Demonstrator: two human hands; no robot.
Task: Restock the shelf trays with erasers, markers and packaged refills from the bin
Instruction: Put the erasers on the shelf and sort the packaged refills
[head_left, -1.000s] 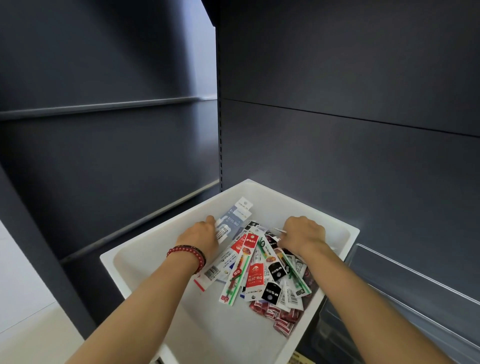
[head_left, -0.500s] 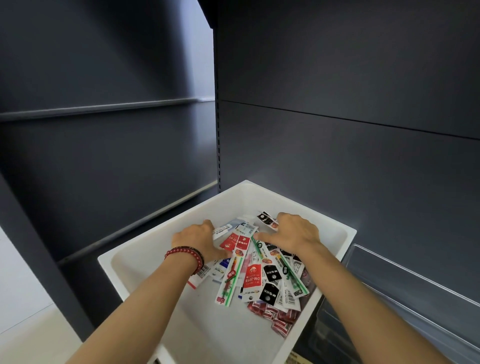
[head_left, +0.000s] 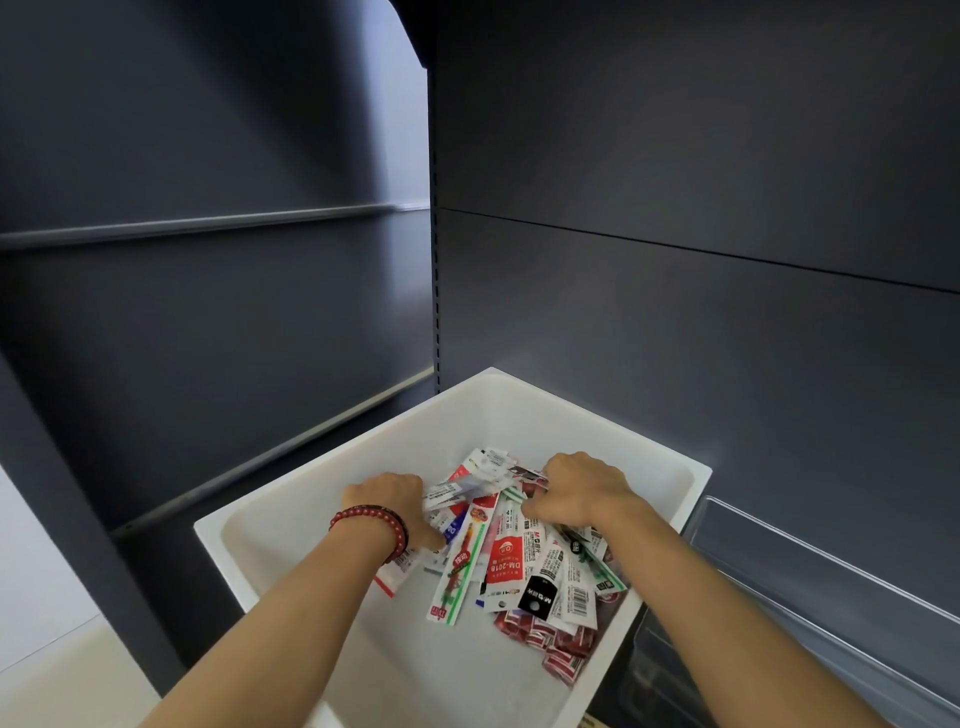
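1. The white bin (head_left: 519, 410) stands slantwise against the dark shelf panels (head_left: 675, 312), and both of the person's bare forearms reach down into it
2. The packaged refills (head_left: 519, 561) lie in a loose, overlapping heap in the right half of the bin; long flat packs, mostly white with red, green and black print, one headed DM-2018
3. The left hand (head_left: 387, 499) sits knuckles up at the heap's left edge; its fingers are curled down over the nearest packs and its thumb tucks in against them, so it grips a bunch of refills; the fingertips are hidden
4. The right hand (head_left: 582, 491) is at the far right of the heap, likewise knuckles up; its fingers are bent tightly into the packs and its thumb points towards the left hand, gripping refills there too
5. A red bead bracelet (head_left: 371, 522) circles the left wrist
6. Small dark red packets (head_left: 561, 644) lie under the near end of the heap; what they hold I cannot tell
7. A clear plastic tray (head_left: 779, 597) sits just to the right of the bin; pale floor (head_left: 41, 649) shows at the lower left
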